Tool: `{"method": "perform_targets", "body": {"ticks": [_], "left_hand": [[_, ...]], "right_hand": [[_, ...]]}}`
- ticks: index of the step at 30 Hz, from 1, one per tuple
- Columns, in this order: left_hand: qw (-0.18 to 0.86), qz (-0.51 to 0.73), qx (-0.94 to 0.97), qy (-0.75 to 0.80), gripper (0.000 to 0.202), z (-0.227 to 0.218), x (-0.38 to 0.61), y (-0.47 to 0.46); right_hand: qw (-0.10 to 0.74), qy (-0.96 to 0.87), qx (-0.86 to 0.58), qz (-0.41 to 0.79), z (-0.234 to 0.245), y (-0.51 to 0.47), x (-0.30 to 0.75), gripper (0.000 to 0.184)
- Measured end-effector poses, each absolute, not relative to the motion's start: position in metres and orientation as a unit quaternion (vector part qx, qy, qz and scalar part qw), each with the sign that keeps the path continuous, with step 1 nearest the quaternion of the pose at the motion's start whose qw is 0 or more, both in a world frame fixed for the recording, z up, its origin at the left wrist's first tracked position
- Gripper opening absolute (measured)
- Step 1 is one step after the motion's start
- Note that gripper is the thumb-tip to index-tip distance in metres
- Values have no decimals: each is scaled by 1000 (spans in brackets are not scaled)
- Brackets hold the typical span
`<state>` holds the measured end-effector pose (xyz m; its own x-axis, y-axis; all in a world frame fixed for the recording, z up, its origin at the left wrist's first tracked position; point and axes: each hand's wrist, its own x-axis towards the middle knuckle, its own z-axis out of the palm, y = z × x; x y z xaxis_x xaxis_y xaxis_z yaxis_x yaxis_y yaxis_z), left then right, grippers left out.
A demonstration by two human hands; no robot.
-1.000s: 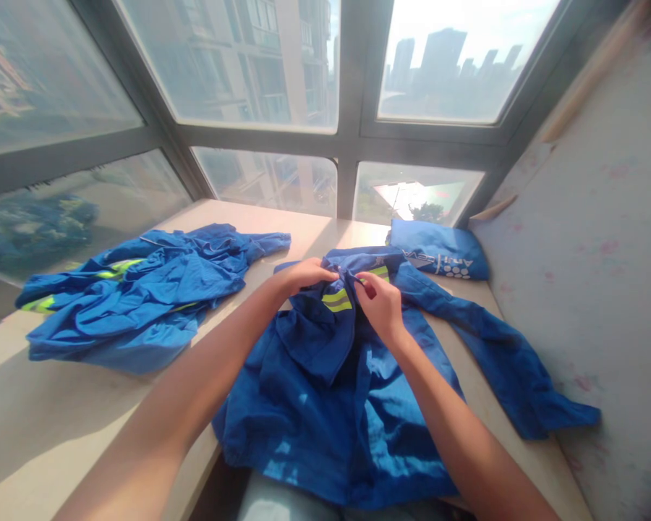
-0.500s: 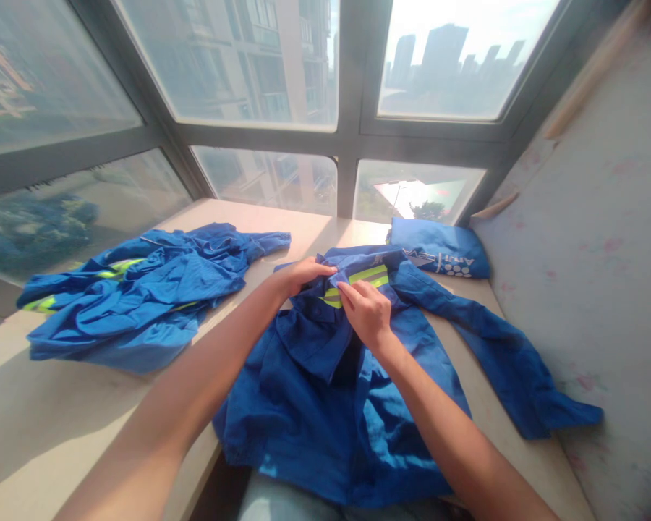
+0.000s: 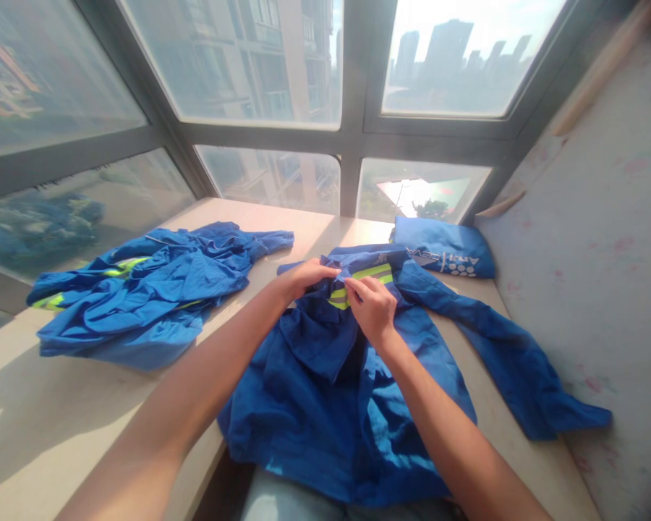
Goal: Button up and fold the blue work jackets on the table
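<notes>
A blue work jacket [image 3: 325, 405] with neon yellow reflective stripes lies spread before me on the pale window ledge [image 3: 59, 420], its lower part hanging over the near edge. My left hand [image 3: 307, 275] pinches the fabric at the collar area. Just to its right, my right hand [image 3: 373, 307] is closed on the same fabric beside the yellow stripe [image 3: 366, 275]. One sleeve [image 3: 521, 369] trails off to the right along the wall.
A crumpled heap of similar blue garments [image 3: 141, 297] lies on the ledge at left. A folded blue garment with white lettering [image 3: 445, 250] sits in the far right corner. Windows [image 3: 260, 58] rise behind the ledge; a pale wall [image 3: 602, 253] bounds the right.
My right hand has shifted slightly left and up along the collar toward my left hand, and the collar fabric has closed up, showing more of the yellow stripe. The view has drifted a little.
</notes>
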<state>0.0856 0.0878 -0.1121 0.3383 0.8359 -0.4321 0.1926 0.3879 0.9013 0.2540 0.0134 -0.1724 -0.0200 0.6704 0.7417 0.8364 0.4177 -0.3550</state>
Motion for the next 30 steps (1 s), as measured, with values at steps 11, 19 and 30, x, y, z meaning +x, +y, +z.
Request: {"method": "perform_targets", "body": {"ticks": [11,19,30], "left_hand": [[634,251,539,495,54,-112,83,85],[612,276,578,464,46,-117,83,76],[495,278,653,501,26,-118,96,69]], "right_hand": [[402,-749,-519,-88,-172,10,260,26],[483,-737,-453,131,-179,8,266,28],[509,-683,-458,253,-181,9,267,32]]}}
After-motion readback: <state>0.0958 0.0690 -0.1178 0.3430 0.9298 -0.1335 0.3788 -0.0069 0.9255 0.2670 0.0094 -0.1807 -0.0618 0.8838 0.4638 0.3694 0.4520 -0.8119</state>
